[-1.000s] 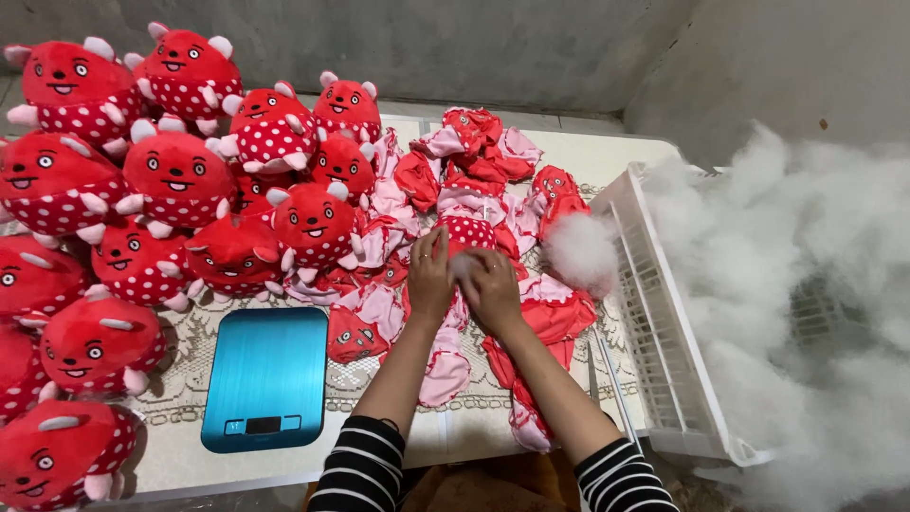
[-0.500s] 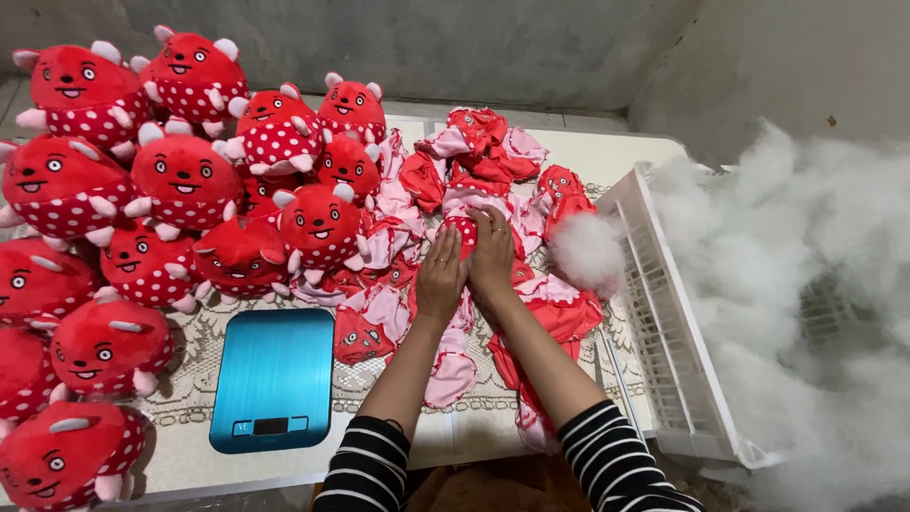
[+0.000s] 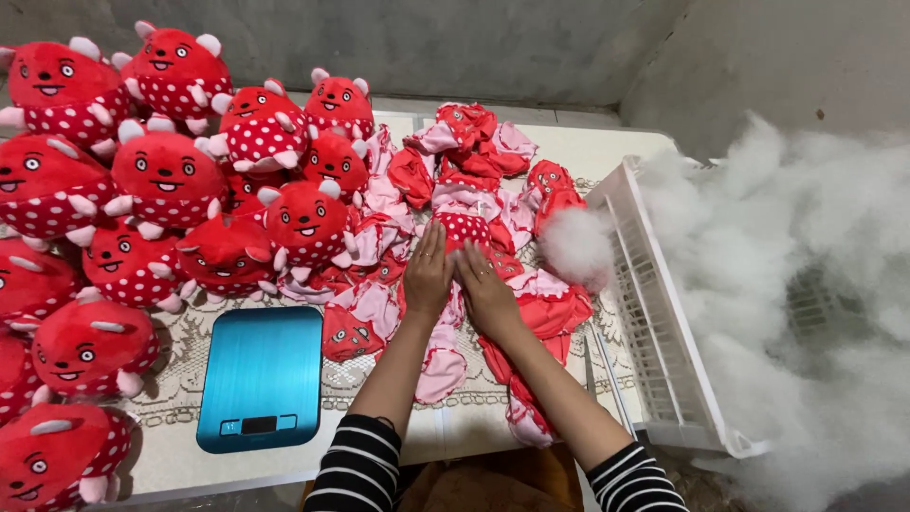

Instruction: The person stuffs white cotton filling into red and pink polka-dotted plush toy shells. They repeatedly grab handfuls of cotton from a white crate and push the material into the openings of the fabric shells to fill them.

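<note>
My left hand point(image 3: 428, 273) and my right hand point(image 3: 485, 292) lie side by side, palms down and fingers together, on a heap of flat, unstuffed red and pink toy skins point(image 3: 455, 199) in the middle of the table. The fingertips reach a red white-dotted skin point(image 3: 466, 228). Neither hand grips anything. Left of the heap stand several stuffed red plush toys point(image 3: 161, 180) with faces, white dots and pink ears. A tuft of white stuffing point(image 3: 574, 245) rests on the skins just right of my right hand.
A blue kitchen scale point(image 3: 262, 376) lies on the lace tablecloth point(image 3: 185, 322) at front left. A white slatted crate point(image 3: 654, 322) at the right table edge holds a big mass of white fibre filling point(image 3: 806, 284). Grey walls stand behind.
Both hands slid a little forward over the skins and flattened out, palms down, side by side. The toys, scale and crate stayed put.
</note>
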